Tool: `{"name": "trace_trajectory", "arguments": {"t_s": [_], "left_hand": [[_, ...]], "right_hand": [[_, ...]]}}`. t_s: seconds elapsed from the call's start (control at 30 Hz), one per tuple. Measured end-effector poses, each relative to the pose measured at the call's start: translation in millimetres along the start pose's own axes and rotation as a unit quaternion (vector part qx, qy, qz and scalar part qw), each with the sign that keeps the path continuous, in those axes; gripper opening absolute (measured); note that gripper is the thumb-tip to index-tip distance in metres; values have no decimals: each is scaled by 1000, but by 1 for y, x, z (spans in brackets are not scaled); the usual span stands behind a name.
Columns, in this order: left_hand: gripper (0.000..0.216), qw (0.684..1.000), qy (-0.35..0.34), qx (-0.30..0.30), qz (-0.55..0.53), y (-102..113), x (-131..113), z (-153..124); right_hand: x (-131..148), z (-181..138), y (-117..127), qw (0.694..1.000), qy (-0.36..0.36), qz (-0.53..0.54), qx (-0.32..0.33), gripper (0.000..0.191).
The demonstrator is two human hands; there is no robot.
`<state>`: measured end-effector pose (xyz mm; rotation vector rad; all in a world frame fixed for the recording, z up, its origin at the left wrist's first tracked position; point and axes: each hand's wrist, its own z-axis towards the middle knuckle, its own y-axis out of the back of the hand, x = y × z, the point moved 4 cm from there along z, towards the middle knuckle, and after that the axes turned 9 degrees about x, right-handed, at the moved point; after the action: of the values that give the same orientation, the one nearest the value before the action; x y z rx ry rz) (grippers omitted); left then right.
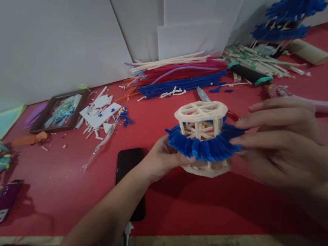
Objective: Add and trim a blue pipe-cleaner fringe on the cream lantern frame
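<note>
A small round tower model (201,114) made of cream pipe cleaners is held above the table, tilted slightly towards me. Round its middle runs a flared skirt of blue pipe cleaners (203,150), like a tiered roof. My left hand (167,158) grips the model from the left, thumb under the blue skirt and its other fingers mostly hidden behind. At the right side my right hand (290,143) pinches the edge of the blue skirt between its fingertips; its thumb is largely hidden. The cream ring at the bottom hangs free of the red table (171,213).
Bundled pipe cleaners (180,76) lie along the back wall. A finished-looking blue-roofed model (283,19) stands at back right, near a cardboard tube (308,51). A black phone (129,159) lies under my left forearm. Paper scraps (102,110) and a brown tray (59,127) are left.
</note>
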<state>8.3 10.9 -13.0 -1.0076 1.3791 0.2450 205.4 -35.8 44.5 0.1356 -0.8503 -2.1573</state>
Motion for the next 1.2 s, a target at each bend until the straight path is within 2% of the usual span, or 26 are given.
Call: {"name": "trace_trajectory", "arguments": {"t_s": [0.2, 0.27, 0.43, 0.57, 0.67, 0.77, 0.83, 1.0, 1.2], "left_hand": [[63, 996, -42, 56, 55, -11, -12, 6], [60, 993, -31, 81, 79, -16, -15, 9], [60, 990, -41, 56, 121, -18, -16, 13], [48, 990, -31, 81, 115, -19, -12, 9], [44, 991, -23, 50, 124, -17, -14, 5], [45, 991, -25, 25, 127, -16, -14, 3], [46, 993, -21, 35, 113, -15, -12, 3], [51, 994, -12, 71, 86, -14, -8, 5], [41, 989, -23, 78, 120, -13, -10, 6]], "right_hand": [[6, -3, -1, 999, 31, -31, -13, 14], [9, -5, -2, 999, 26, -36, -17, 13], [16, -6, -4, 999, 25, -40, -15, 7], [12, -3, -3, 999, 27, -41, 6, 8], [8, -3, -4, 999, 23, -40, 24, 11], [7, -6, -4, 999, 9, -34, 15, 7], [7, -7, -4, 1000, 2, -26, 5, 4], [10, -7, -6, 999, -1, -44, 15, 17], [3, -14, -5, 1000, -28, -12, -4, 5]]}}
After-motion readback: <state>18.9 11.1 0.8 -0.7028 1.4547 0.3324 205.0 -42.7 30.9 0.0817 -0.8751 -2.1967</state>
